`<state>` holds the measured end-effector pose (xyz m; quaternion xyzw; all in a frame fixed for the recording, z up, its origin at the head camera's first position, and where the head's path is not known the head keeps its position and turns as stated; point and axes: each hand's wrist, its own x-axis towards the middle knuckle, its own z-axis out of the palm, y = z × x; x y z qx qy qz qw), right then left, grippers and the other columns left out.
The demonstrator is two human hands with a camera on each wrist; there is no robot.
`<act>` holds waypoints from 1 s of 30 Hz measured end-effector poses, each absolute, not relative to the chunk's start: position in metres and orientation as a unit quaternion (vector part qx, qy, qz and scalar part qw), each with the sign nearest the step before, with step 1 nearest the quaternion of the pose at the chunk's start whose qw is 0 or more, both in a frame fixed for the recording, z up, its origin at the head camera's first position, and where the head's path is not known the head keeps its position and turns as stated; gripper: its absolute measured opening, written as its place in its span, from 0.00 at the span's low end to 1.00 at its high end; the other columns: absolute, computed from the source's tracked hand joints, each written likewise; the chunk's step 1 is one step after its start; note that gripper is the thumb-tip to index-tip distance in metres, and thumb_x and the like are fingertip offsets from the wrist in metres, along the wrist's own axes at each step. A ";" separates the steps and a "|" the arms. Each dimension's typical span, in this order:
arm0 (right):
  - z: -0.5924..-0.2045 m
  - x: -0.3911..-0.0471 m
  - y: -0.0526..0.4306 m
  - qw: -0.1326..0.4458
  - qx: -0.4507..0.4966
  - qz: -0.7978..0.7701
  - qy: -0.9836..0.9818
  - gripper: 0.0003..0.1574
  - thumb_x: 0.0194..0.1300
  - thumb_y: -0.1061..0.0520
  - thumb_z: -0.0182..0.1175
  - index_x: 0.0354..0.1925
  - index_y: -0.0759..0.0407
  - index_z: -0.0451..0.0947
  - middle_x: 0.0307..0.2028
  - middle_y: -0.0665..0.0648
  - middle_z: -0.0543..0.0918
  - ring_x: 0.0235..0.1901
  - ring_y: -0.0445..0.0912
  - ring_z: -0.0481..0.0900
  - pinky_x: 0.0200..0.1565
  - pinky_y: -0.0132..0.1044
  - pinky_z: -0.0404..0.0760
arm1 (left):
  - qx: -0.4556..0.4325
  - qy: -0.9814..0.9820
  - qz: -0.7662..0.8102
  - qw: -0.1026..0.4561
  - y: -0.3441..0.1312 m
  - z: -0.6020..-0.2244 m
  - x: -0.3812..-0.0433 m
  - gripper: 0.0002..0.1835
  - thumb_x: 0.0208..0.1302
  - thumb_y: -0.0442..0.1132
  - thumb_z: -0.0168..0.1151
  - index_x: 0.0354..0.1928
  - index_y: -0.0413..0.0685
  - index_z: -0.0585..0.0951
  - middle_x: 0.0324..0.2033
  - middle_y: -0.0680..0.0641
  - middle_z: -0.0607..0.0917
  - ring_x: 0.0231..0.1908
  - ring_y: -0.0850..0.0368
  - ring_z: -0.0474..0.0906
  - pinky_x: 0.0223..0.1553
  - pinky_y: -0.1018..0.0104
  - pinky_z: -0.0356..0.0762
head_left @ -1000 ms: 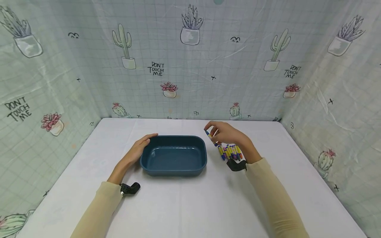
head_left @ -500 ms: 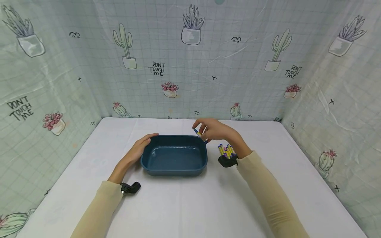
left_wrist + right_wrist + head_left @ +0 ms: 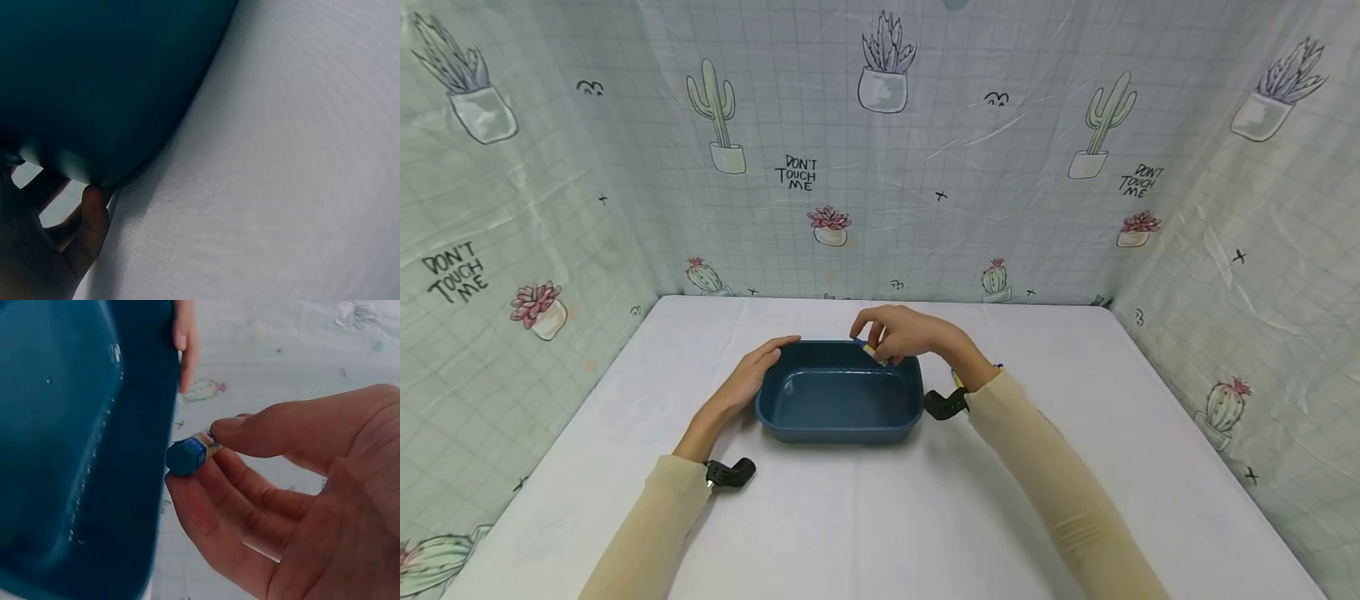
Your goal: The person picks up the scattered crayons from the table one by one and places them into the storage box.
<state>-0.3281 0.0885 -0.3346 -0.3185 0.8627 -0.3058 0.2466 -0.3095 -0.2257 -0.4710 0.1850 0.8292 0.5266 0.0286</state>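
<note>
In the head view a dark blue rectangular dish (image 3: 838, 435) sits on the white table. My left hand (image 3: 747, 379) rests against its left end, fingers stretched along the far corner; the left wrist view shows the thumb (image 3: 94, 212) touching the dish wall (image 3: 112, 81). My right hand (image 3: 906, 331) is over the dish's far right part, pinching a crayon (image 3: 868, 348) between thumb and fingers. Up close in the right wrist view, the crayon (image 3: 183, 456) has a teal-blue end and a blue and yellow wrapper, and overlaps the dish edge.
Several more crayons (image 3: 957, 378) lie right of the dish, mostly hidden behind the right wrist and sleeve. A black wrist camera (image 3: 946, 404) is strapped below the right hand. Behind the table hangs a cactus-print cloth (image 3: 887, 192).
The right hand has moved left with the crayon, from beside the crayon pile to over the dish. The left hand and the dish have stayed in place.
</note>
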 end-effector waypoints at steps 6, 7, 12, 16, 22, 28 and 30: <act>-0.343 -0.332 0.071 0.269 -0.351 -0.296 0.846 0.30 0.68 0.68 0.59 0.67 0.61 0.73 0.50 0.66 0.84 0.40 0.60 0.87 0.38 0.40 0.89 | 0.182 0.828 0.529 0.033 -0.226 -0.471 -0.310 0.26 0.86 0.43 0.33 0.78 0.47 0.65 0.78 0.38 0.64 0.80 0.37 0.53 0.80 0.33 0.46; -0.344 -0.332 0.068 0.272 -0.356 -0.293 0.845 0.30 0.68 0.68 0.59 0.67 0.61 0.73 0.50 0.65 0.84 0.40 0.59 0.87 0.38 0.41 0.89 | 0.182 0.829 0.528 0.033 -0.226 -0.471 -0.310 0.26 0.86 0.43 0.33 0.78 0.47 0.65 0.78 0.39 0.64 0.80 0.37 0.53 0.79 0.33 0.46; -0.353 -0.334 0.052 0.295 -0.373 -0.283 0.833 0.30 0.68 0.69 0.57 0.68 0.61 0.73 0.53 0.69 0.83 0.36 0.50 0.85 0.43 0.50 0.89 | 0.184 0.829 0.527 0.030 -0.226 -0.470 -0.309 0.26 0.86 0.43 0.33 0.78 0.48 0.65 0.78 0.39 0.65 0.80 0.37 0.52 0.79 0.33 0.46; -0.360 -0.339 0.042 0.315 -0.375 -0.288 0.823 0.30 0.68 0.70 0.57 0.67 0.61 0.74 0.54 0.70 0.83 0.36 0.49 0.83 0.43 0.52 0.88 | 0.185 0.830 0.526 0.030 -0.226 -0.470 -0.309 0.26 0.86 0.43 0.33 0.78 0.48 0.65 0.78 0.39 0.64 0.81 0.37 0.51 0.79 0.32 0.45; -0.372 -0.346 0.031 0.339 -0.379 -0.298 0.808 0.31 0.67 0.71 0.57 0.68 0.61 0.74 0.54 0.70 0.82 0.39 0.49 0.83 0.43 0.51 0.88 | 0.183 0.829 0.528 0.031 -0.227 -0.471 -0.309 0.26 0.86 0.44 0.33 0.78 0.48 0.65 0.78 0.39 0.64 0.81 0.37 0.51 0.79 0.33 0.45; -0.379 -0.348 0.021 0.347 -0.382 -0.285 0.808 0.31 0.67 0.71 0.59 0.68 0.60 0.74 0.52 0.64 0.83 0.43 0.49 0.84 0.42 0.45 0.88 | 0.183 0.826 0.533 0.034 -0.226 -0.470 -0.309 0.26 0.86 0.43 0.33 0.78 0.48 0.65 0.78 0.38 0.64 0.80 0.37 0.53 0.79 0.33 0.47; -0.381 -0.348 0.018 0.347 -0.380 -0.280 0.810 0.31 0.67 0.71 0.59 0.68 0.59 0.75 0.51 0.61 0.82 0.44 0.49 0.85 0.42 0.42 0.88 | 0.183 0.824 0.534 0.032 -0.226 -0.470 -0.309 0.26 0.86 0.43 0.33 0.78 0.48 0.65 0.78 0.39 0.65 0.80 0.37 0.53 0.79 0.33 0.47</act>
